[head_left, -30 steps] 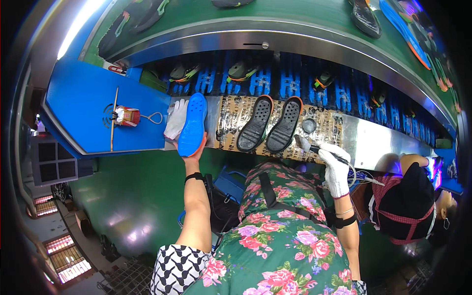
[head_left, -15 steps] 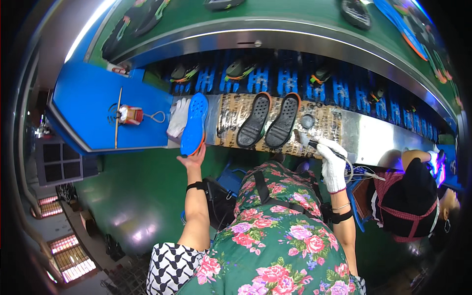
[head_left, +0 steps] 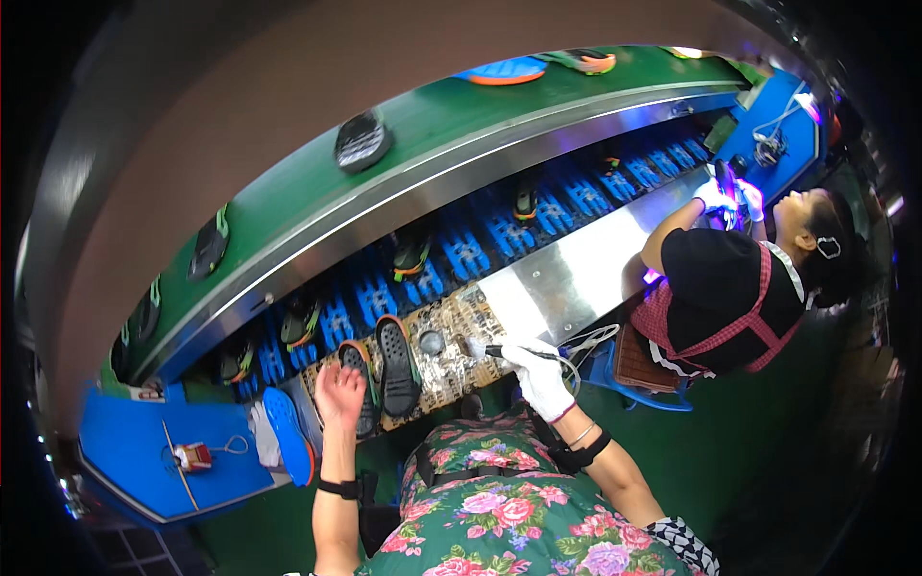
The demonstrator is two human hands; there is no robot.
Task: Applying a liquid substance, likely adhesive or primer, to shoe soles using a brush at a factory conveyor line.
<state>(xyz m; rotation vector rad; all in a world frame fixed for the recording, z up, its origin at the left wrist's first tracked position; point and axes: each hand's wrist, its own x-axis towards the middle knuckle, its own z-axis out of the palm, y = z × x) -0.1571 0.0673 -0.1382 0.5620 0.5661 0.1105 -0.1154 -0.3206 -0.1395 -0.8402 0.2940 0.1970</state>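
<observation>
My bare left hand [head_left: 341, 394] hovers over the left black shoe sole [head_left: 367, 415], its fingers loosely apart and nothing seen in them. Beside that sole lies the right black shoe sole [head_left: 396, 365], which has holes at its far end. Both rest on a taped cardboard sheet [head_left: 461, 312]. In a white glove, my right hand [head_left: 538, 379] grips a dark-handled brush [head_left: 492, 351] with a thin hose trailing from it. Its tip is near a small round dish [head_left: 432, 343]. A blue sole with an orange rim [head_left: 288, 437] lies farther left, next to a white glove [head_left: 261, 432].
Beyond the bench runs a rack of blue slotted holders [head_left: 466, 252], with several shoes on it. A green conveyor belt [head_left: 288, 182] carries more shoes behind. At right a co-worker [head_left: 720, 288] sits by the metal bench top [head_left: 562, 278]. A blue side table [head_left: 125, 451] holds a small red box.
My left hand has let go of the blue sole and moved right to the black soles. The view has swung toward the right. My right hand still holds the brush.
</observation>
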